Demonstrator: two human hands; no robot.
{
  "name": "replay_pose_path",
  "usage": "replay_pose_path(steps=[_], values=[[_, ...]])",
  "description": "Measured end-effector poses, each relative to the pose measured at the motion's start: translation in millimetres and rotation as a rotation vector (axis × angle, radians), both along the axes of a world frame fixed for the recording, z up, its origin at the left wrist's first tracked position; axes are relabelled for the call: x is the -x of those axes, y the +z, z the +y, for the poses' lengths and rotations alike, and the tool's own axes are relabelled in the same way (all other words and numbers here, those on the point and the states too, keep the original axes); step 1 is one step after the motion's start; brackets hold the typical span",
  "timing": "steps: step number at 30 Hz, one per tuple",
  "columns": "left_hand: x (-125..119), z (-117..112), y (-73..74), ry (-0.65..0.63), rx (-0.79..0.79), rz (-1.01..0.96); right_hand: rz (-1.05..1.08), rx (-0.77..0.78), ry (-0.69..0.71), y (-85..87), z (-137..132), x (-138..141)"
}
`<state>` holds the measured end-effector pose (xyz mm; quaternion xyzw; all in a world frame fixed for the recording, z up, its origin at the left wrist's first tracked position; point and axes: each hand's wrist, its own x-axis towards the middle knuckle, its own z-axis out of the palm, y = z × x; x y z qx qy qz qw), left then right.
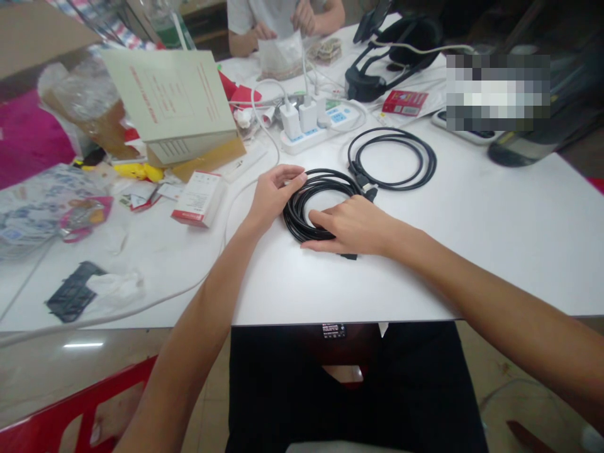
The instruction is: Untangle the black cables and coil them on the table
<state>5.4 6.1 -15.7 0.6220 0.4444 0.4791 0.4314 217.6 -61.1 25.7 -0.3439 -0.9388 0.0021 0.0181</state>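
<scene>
A thick coil of black cable (298, 217) lies on the white table in front of me. My left hand (276, 192) is closed on the coil's upper left side, its thumb over the strands. From the right, my right hand (353, 225) grips the near side, with one finger inside the ring and others along the outer edge. A black connector (349, 257) pokes out below my right hand, and a plug with a metal end (367, 185) sits at the coil's upper right. Just behind it lies a second, thinner coil of black cable (430, 165).
Behind the coils stands a white power strip (295, 148) with chargers. To the left are a red-and-white box (201, 200), an open carton (172, 100) and a black plastic piece (75, 292). A white cord (189, 288) crosses the table. Opposite, a person's hands (302, 19) hold a bag.
</scene>
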Motion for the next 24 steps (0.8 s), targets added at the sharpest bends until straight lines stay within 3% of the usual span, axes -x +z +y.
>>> replay_pose_path(steps=[8, 12, 15, 18, 21, 24], values=[[-4, 7, -6.3, 0.139, 0.026, -0.148, 0.223, 0.003, -0.21, -10.9, 7, 2], [-4, 8, -4.6, 0.152, -0.02, -0.237, 0.444, -0.072, -0.359, 0.2, 25, -6], [-5, 7, 0.2, 0.104, -0.006, -0.323, 0.487, -0.145, -0.31, 31.0, 44, -9], [-3, 6, 6.9, 0.069, 0.066, -0.445, 0.359, -0.173, -0.185, 76.1, 58, 0], [2, 6, 15.5, 0.095, 0.135, -0.582, 0.212, -0.126, -0.137, 117.8, 62, 20], [9, 6, 25.1, 0.079, 0.18, -0.675, 0.185, -0.03, -0.13, 141.8, 60, 39]])
